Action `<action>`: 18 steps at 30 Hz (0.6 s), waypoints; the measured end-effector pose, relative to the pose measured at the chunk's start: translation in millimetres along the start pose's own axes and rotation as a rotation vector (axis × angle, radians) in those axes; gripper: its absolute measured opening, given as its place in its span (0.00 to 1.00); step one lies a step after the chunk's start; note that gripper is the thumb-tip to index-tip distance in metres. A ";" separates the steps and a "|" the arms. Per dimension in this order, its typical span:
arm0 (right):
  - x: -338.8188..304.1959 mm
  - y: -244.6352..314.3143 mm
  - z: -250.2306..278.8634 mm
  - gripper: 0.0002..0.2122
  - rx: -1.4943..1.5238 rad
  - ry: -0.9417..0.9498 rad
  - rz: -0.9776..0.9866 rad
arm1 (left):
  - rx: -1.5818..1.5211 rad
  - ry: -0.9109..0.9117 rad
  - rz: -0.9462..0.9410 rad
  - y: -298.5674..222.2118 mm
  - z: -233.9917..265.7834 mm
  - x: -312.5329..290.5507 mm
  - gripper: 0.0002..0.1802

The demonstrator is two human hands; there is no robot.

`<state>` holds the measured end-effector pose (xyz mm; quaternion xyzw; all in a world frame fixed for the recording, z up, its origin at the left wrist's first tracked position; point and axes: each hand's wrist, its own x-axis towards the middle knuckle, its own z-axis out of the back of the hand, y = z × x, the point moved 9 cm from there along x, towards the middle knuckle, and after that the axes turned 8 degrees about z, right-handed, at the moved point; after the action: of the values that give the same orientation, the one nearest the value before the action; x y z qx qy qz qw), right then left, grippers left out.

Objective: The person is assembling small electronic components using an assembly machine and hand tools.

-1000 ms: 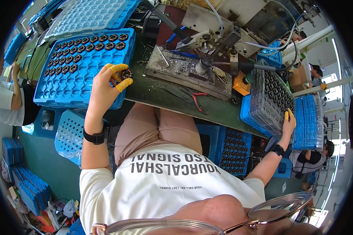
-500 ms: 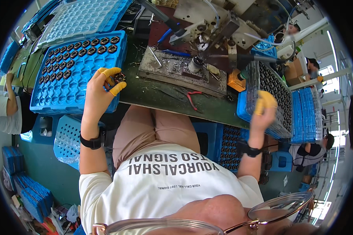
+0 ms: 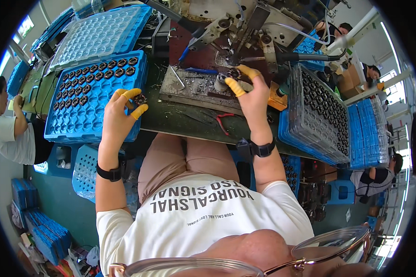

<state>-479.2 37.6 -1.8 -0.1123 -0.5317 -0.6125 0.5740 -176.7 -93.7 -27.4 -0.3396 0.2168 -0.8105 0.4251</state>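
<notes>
My left hand [image 3: 117,114], in yellow finger cots, pinches a small round motor stator [image 3: 140,99], black with copper-coloured windings. It hovers beside the right edge of a blue tray [image 3: 90,121] that carries rows of similar stators. My right hand [image 3: 254,97], also in yellow cots, has thumb and fingers round another stator [image 3: 234,73]. That one is at the round metal post [image 3: 220,84] on the machine's base plate; whether it sits on the post or is held just above it, I cannot tell.
Red-handled pliers [image 3: 221,123] lie near the bench edge. A bent metal key [image 3: 177,77] rests on the littered base plate [image 3: 168,87]. Machine arms [image 3: 217,30] rise behind. At right stand an orange block [image 3: 277,96] and stacked clear trays [image 3: 319,108] of stators. Other people sit both sides.
My right hand has come left from the right-hand tray stack to the machine's post, now with a stator in its fingers. My left hand keeps its stator in nearly the same place.
</notes>
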 end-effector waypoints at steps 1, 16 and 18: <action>-2.1 -2.4 7.1 0.20 -0.020 -0.008 0.015 | 0.016 -0.012 0.008 -9.9 0.9 1.1 0.22; -66.0 -28.0 95.2 0.18 -0.239 -0.113 -0.077 | -0.394 0.281 -0.212 -116.5 -133.8 65.9 0.22; -67.6 -32.6 92.0 0.18 -0.211 -0.113 -0.073 | -0.395 0.312 -0.197 -116.5 -137.2 68.6 0.22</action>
<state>-528.2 141.6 -31.8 -0.1871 -0.4995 -0.6783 0.5054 -368.6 -79.0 -20.3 -0.3062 0.3995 -0.8325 0.2314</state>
